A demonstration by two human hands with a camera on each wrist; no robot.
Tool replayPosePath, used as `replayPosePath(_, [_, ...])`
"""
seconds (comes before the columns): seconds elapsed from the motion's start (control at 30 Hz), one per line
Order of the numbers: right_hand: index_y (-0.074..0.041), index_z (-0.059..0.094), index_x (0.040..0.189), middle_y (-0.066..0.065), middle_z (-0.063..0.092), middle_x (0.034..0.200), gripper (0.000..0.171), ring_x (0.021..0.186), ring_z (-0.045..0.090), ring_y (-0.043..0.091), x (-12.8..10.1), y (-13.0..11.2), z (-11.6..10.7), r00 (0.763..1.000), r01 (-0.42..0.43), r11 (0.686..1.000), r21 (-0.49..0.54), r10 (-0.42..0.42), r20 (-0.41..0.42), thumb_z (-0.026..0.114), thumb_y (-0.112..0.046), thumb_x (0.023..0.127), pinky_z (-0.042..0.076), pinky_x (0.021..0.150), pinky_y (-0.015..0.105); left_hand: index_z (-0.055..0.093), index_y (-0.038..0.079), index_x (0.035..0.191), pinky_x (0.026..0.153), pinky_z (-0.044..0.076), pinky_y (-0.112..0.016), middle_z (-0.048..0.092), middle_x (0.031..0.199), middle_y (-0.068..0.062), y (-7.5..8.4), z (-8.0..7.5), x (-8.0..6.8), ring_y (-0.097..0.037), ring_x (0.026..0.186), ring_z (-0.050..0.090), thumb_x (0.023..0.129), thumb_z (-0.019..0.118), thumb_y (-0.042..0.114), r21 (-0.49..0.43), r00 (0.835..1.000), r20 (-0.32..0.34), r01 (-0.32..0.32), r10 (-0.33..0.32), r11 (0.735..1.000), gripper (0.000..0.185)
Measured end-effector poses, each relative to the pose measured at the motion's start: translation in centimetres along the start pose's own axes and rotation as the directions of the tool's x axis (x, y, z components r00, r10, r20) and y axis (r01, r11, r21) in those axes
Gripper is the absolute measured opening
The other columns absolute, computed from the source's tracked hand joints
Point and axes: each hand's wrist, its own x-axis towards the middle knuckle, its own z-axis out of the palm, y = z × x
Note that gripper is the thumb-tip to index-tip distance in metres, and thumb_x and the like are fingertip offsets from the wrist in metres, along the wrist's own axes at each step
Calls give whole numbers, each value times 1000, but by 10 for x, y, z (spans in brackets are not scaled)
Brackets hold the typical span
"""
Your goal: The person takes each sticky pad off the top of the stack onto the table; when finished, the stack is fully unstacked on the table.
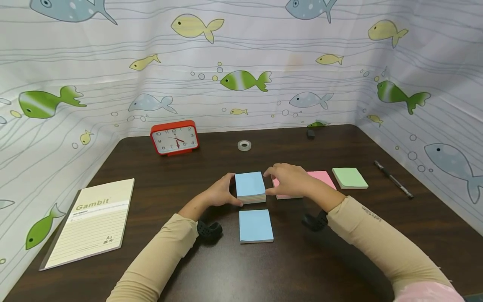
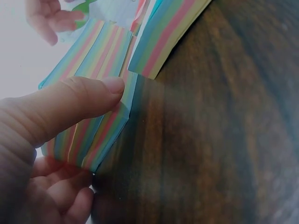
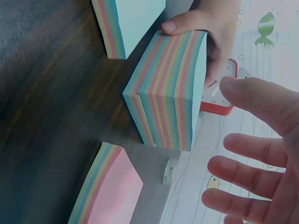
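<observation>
A thick stack of sticky notes (image 1: 250,186) with a blue top sheet and rainbow-striped sides (image 3: 166,88) stands on the dark wooden table (image 1: 286,268). My left hand (image 1: 233,189) grips its left side, with the thumb (image 2: 88,100) pressed on the striped edge (image 2: 100,60) and the fingers curled underneath. My right hand (image 1: 269,182) hovers just off the stack's right side, above a pink pad (image 1: 320,178). In the right wrist view its fingers (image 3: 247,151) are spread and hold nothing.
A thinner blue pad (image 1: 255,225) lies just in front of the stack, and a green pad (image 1: 349,178) right of the pink one. A pen (image 1: 394,179) lies far right, a tape roll (image 1: 244,145) and red clock (image 1: 175,137) at the back, a notebook (image 1: 92,220) at left.
</observation>
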Motion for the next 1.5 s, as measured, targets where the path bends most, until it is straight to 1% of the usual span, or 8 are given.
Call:
replayPosePath(0.3, [-9,54,116,5,55,100,55,87,53,18,15,3,6,1000,-8,1000,5,8,-5,62,-46,75,45,66,35,26,-3,129,92,31,-40,37,125,-17,-3,2,2,-27,113,38,60,81,21,-7,1000,-8,-10,10,1000,92])
replayPosePath(0.4, [-8,51,120,9,52,110,61,94,52,22,20,2,6,1000,-20,1000,14,20,7,60,-49,75,45,72,38,27,-3,129,92,32,-40,38,125,-16,-4,2,3,-26,112,38,59,81,22,-9,1000,-11,-18,17,1000,92])
replayPosePath(0.53, [-9,45,125,13,45,122,70,109,44,28,26,0,6,999,-43,998,35,42,32,60,-53,73,41,80,45,28,-2,127,91,32,-40,39,123,-15,-4,1,3,-26,111,39,59,81,22,-15,1000,-11,-21,21,1000,90])
replayPosePath(0.7, [-9,40,129,14,39,127,81,114,39,30,30,-2,8,996,-46,998,41,42,79,61,-58,69,38,83,48,28,-1,127,91,32,-40,39,122,-13,-2,0,3,-25,112,38,60,81,20,-29,999,-5,-33,33,999,88])
replayPosePath(0.8, [-8,37,131,14,37,128,86,114,38,31,32,-4,11,994,-27,999,40,23,105,62,-59,67,38,83,47,29,-1,127,91,32,-40,39,122,-13,-2,0,3,-25,111,39,60,80,20,-28,1000,0,-31,31,999,87])
replayPosePath(1.0, [-6,35,132,13,38,128,90,108,41,28,39,-5,19,990,-2,998,59,-6,139,69,-53,64,40,80,43,30,-1,125,89,34,-38,40,119,-12,-4,1,3,-24,108,40,60,80,19,-31,999,-4,-38,38,999,85])
replayPosePath(1.2, [-6,32,133,11,39,127,92,105,42,26,46,-3,26,980,-6,998,55,-5,199,71,-51,63,40,79,41,32,-1,124,87,35,-39,40,118,-12,-5,1,3,-24,104,41,60,80,17,-43,999,-8,-53,52,998,82])
replayPosePath(1.5, [-4,37,128,9,45,120,89,100,44,24,46,-2,25,981,-10,1000,22,5,195,72,-51,61,41,77,40,28,-4,127,91,33,-39,38,123,-17,-4,1,3,-27,113,39,61,80,17,-28,999,-9,-39,39,999,87])
